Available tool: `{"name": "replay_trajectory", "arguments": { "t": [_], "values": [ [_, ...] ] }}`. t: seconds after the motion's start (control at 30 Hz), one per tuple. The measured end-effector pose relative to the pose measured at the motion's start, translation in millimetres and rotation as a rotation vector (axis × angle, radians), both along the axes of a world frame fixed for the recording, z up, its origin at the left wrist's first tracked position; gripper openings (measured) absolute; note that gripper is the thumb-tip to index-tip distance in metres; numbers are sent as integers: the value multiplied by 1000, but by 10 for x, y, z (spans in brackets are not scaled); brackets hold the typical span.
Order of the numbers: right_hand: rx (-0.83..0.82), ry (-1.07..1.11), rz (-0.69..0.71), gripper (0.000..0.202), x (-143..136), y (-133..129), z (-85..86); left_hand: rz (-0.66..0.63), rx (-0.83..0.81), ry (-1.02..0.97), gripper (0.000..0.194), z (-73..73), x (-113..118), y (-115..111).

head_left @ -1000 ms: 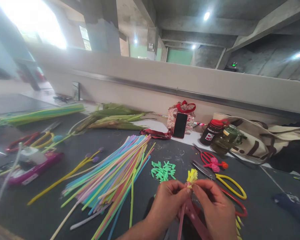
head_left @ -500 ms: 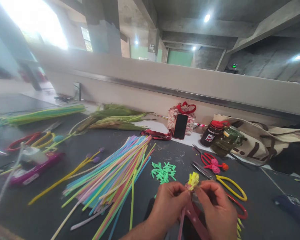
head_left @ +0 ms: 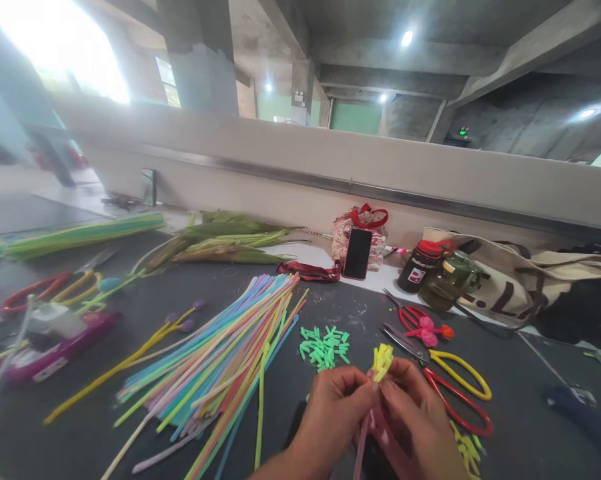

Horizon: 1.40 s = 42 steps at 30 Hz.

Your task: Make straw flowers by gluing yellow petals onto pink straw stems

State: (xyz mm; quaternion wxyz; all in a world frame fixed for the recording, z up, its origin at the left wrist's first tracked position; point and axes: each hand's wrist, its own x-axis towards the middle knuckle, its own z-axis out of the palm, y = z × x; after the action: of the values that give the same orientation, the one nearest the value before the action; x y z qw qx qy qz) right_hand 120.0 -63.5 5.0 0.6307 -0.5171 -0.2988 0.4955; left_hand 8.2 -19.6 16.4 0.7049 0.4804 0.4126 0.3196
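Low in the view, my left hand (head_left: 335, 407) and my right hand (head_left: 415, 407) meet fingertip to fingertip. Between them they pinch the base of a small bundle of short yellow pieces (head_left: 382, 360). A pink strip (head_left: 387, 440) hangs below the fingers. Both hands are closed, and the fingertips hide the lower part of the bundle. Just beyond my left hand lies a pile of short green pieces (head_left: 325, 347). More short yellow pieces (head_left: 464, 448) lie to the right of my right hand.
Long pastel stems (head_left: 220, 353) spread left of the hands. Scissors with red and yellow handles (head_left: 430, 360) lie at the right, near pink pompoms (head_left: 427, 331). Behind stand a phone (head_left: 357, 253), a black bottle (head_left: 420, 267) and a green jug (head_left: 447, 280). Corn husks (head_left: 230, 243) lie back left.
My right hand has shifted left, closer to my left hand, and more of the red scissor handle and loose yellow pieces shows. The view has moved slightly.
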Motion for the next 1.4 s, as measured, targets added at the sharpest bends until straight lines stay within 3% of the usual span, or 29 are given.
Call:
{"name": "replay_trajectory", "arguments": {
  "t": [0.27, 0.4, 0.5, 0.67, 0.8, 0.9, 1.13, 1.4],
  "values": [
    [19, 72, 31, 22, -37, 45, -91, 18, 160, 65, 27, 67, -19, -15],
    [27, 141, 55, 22, -76, 37, -51, 31, 190, 100, 27, 51, -9, -21],
    [16, 148, 44, 24, -61, 7, 21, 20, 106, -6, 28, -4, -7, 0],
    [-57, 258, -3, 23, 8, -44, 92, -66, -168, -360, 34, -83, -31, 74],
    [-17, 340, 109, 23, -20, -11, 18, -180, -245, -561, 34, -146, -28, 100],
    [72, 382, 194, 26, -64, 38, -60, -204, -272, -611, 32, -196, -18, 89],
    [75, 434, 307, 17, -66, 74, -78, -286, -298, -590, 37, -329, 37, 86],
    [92, 521, 292, 11, -68, 44, 15, -280, -295, -562, 32, -289, 10, 90]
  ]
}}
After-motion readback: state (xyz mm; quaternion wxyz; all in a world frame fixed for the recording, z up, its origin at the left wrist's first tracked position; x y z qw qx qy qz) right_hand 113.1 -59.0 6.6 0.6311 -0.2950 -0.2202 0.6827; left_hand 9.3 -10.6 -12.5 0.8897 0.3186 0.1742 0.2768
